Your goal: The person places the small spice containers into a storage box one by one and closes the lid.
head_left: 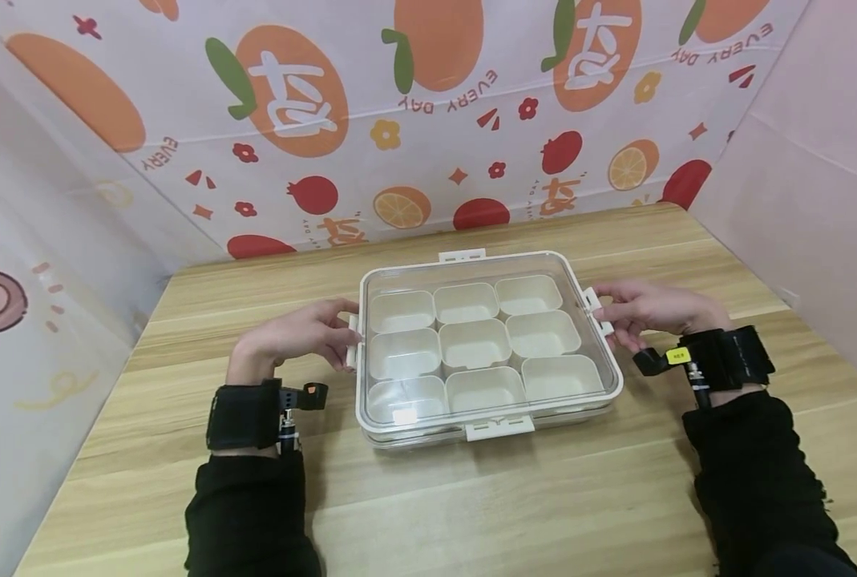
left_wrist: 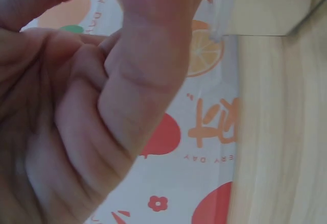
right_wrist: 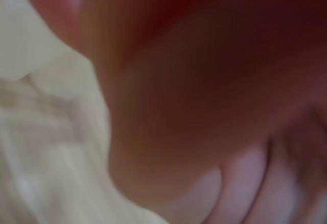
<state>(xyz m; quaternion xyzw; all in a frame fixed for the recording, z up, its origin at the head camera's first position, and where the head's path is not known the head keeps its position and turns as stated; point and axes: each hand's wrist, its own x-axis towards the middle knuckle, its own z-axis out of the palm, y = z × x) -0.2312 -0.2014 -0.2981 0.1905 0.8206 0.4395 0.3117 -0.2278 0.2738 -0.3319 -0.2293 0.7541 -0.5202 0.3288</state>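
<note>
A clear storage box [head_left: 486, 405] with a white-rimmed transparent lid is in the middle of the head view, set at a slight slant. Through the lid show several cream cups [head_left: 474, 344] in rows, with nothing seen in them. My left hand [head_left: 305, 332] grips the box's left side at a white latch [head_left: 353, 344], its fingers bent. On the opposite side my right hand [head_left: 648, 308] holds the box by the right latch [head_left: 598, 311]. In the left wrist view a corner of the box [left_wrist: 260, 7] shows past the curled fingers. Blurred fingers [right_wrist: 168, 122] fill most of the right wrist view.
Beneath the box lies a wood-grain table [head_left: 414, 497]. A fruit-printed cloth [head_left: 428, 136] hangs behind the table's back edge, and pale walls [head_left: 796, 200] flank both sides. More white latches stick out at the box's front [head_left: 500, 428] and back [head_left: 462, 255].
</note>
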